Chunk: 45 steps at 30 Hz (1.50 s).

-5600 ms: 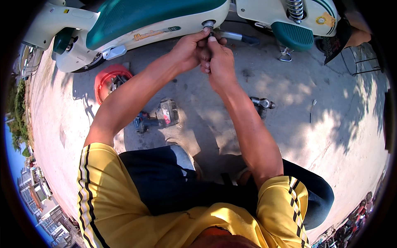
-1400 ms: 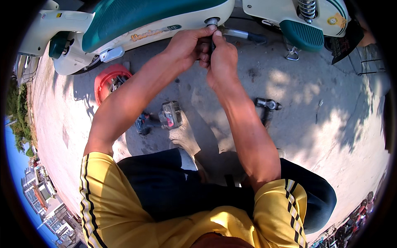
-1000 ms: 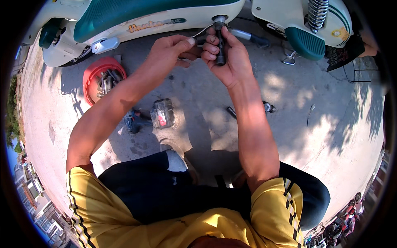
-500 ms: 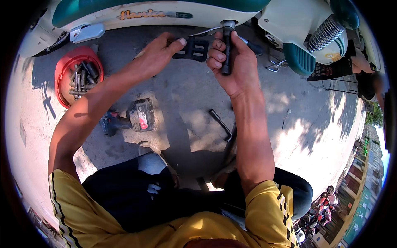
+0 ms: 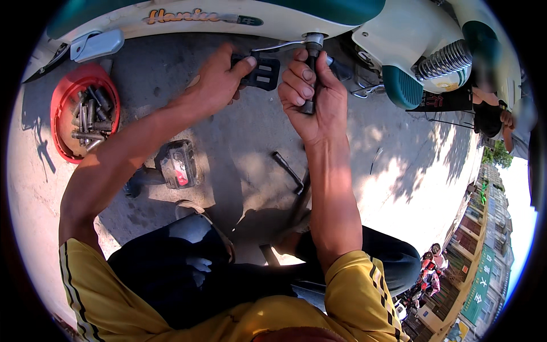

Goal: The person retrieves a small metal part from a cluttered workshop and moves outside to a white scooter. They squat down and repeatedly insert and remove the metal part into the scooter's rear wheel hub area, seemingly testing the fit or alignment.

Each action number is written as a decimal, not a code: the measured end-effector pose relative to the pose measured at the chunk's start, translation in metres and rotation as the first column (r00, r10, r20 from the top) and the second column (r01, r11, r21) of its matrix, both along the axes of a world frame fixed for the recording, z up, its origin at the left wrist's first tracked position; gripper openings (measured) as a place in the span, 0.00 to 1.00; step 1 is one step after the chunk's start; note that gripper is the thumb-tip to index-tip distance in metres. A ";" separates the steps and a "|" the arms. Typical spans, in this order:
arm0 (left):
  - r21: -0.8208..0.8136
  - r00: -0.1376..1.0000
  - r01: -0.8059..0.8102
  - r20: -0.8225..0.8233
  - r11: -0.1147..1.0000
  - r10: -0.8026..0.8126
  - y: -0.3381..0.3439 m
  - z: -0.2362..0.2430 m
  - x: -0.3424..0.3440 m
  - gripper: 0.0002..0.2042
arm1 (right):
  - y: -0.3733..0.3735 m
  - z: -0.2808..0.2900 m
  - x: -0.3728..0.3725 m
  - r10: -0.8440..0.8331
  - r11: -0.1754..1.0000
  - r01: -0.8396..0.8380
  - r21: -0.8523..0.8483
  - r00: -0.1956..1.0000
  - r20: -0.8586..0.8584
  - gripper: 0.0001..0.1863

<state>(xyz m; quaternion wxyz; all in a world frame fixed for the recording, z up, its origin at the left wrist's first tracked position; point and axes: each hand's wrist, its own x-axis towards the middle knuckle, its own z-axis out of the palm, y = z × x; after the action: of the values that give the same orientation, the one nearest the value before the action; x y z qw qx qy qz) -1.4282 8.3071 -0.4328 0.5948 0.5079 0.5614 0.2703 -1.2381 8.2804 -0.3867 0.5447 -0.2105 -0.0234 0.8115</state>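
Note:
My left hand [image 5: 215, 77] is closed around the left edge of a black pedal [image 5: 266, 75], thumb on top. A thin silver crank arm [image 5: 279, 45] runs from the pedal to a round metal fitting [image 5: 314, 37] under the white and green scooter body [image 5: 199, 20]. My right hand [image 5: 326, 105] is wrapped round a black rod-shaped socket tool [image 5: 312, 54], whose far end meets that fitting. The tool's near end sticks out below my fingers. Past my right thumb, a dark handle [image 5: 340, 69] with a silver neck shows, partly hidden.
A red helmet-like bowl [image 5: 55, 122] of dark metal sockets [image 5: 91, 117] stands on the ground at left. Nearer lie a cordless power tool [image 5: 171, 165] and a black L-shaped wrench [image 5: 289, 172]. A scooter wheel and coil spring [image 5: 441, 62] are at right; another person [image 5: 491, 117] is behind.
The view has shifted, so the ground items sit further left. My right fingers have curled tighter over the black tool. My left hand keeps hold of the pedal.

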 end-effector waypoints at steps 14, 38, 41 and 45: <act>0.123 0.998 -0.064 -0.006 0.990 0.066 -0.002 0.010 -0.010 0.14 | 0.001 0.018 -0.009 -0.052 0.995 0.078 -0.059 0.936 0.349 0.20; 0.032 0.998 -0.033 -0.059 0.999 0.034 0.002 0.018 -0.007 0.18 | 0.002 -0.008 -0.005 0.037 0.999 -0.027 0.029 0.895 -0.445 0.17; 0.033 0.996 -0.036 -0.085 0.999 0.038 0.002 0.019 -0.004 0.19 | 0.003 -0.017 -0.004 0.031 1.000 -0.029 0.011 0.915 -0.403 0.17; 0.032 0.993 -0.044 -0.105 0.999 0.047 0.002 0.018 -0.005 0.19 | 0.007 -0.006 -0.006 -0.094 0.994 0.090 -0.059 0.994 -0.064 0.12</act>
<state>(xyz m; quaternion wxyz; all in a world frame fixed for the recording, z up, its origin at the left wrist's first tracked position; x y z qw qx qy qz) -1.4328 8.3092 -0.4144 0.5506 0.5173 0.5993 0.2648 -1.2437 8.2870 -0.3929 0.5759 -0.1996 0.0273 0.7924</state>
